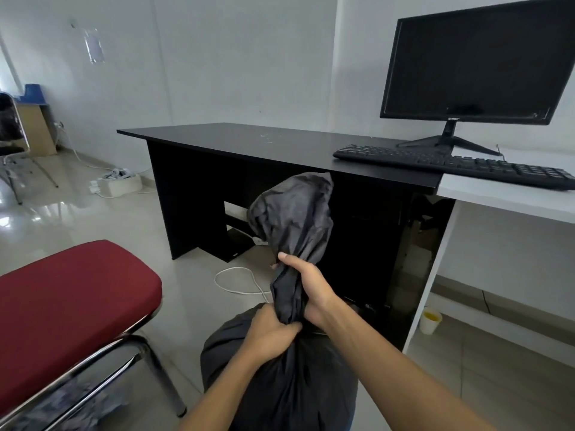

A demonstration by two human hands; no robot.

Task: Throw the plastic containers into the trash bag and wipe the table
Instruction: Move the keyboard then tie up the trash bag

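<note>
A full black trash bag (280,377) stands on the floor in front of me, its neck gathered and twisted upward, with the loose top (295,209) flaring above my hands. My left hand (270,334) grips the neck low down, just above the bag's bulging body. My right hand (306,284) is wrapped around the neck right above it. The black table (236,141) stands behind the bag, with small pale specks near its middle. No plastic containers show; the bag hides its contents.
A black keyboard (451,164) and a monitor (476,60) sit at the table's right end, next to a white desk (510,197). A red-cushioned chair (71,300) stands at my left. A white cable (239,281) loops on the floor. A small white cup (431,320) stands under the white desk.
</note>
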